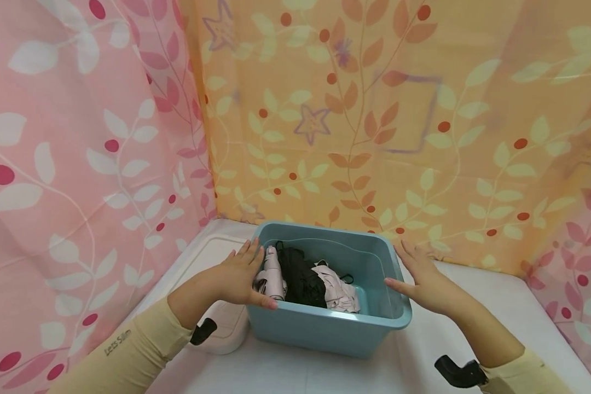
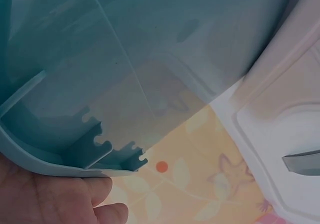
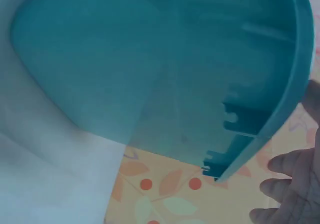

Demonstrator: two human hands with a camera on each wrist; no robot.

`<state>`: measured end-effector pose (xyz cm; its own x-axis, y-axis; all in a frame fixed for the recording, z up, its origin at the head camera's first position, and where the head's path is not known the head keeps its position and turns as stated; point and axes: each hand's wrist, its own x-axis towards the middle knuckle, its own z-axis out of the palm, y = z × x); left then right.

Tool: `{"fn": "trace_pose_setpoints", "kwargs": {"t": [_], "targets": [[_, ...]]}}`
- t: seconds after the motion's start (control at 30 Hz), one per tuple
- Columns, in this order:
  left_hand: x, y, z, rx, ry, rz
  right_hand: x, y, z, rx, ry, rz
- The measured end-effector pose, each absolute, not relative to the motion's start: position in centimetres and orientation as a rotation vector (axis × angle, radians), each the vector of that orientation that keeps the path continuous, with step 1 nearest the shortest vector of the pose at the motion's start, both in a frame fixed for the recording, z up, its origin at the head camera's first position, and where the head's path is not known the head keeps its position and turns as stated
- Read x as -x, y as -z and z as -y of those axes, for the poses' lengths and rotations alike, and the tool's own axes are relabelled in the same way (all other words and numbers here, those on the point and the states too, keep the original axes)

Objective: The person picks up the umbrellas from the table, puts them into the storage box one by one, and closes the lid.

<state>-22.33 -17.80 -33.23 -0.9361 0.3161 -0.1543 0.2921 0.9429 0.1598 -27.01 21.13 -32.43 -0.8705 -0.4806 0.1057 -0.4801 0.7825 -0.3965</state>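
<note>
We noted both open hands, left hand [image 1: 238,276] and right hand [image 1: 421,279], flat against the blue bin [image 1: 325,323]; unclasped palms could let it slip on the surface [image 1: 473,328], spilling the clothes [image 1: 307,279].

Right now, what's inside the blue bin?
Inside the blue bin lie crumpled clothes: pale pink pieces and a black garment. Whatever sits beneath them, and the bin's floor there, is covered.
</note>
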Motion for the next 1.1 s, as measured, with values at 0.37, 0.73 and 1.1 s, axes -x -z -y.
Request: {"fn": "trace_pose_setpoints", "kwargs": {"t": [0.37, 0.73, 1.1], "targets": [[22.3, 33.1, 17.8, -0.448, -0.198, -2.922, 24.5, 34.7, -20.1, 0.858, 0.610, -2.975], [21.6, 33.4, 18.1, -0.449, -0.209, -2.956, 24.3, 34.7, -20.0, 0.872, 0.521, -2.980], [20.7, 34.9, 26.4, -0.210, -0.714, -3.071, 24.3, 34.7, -20.1, 0.853, 0.514, -2.974]]}}
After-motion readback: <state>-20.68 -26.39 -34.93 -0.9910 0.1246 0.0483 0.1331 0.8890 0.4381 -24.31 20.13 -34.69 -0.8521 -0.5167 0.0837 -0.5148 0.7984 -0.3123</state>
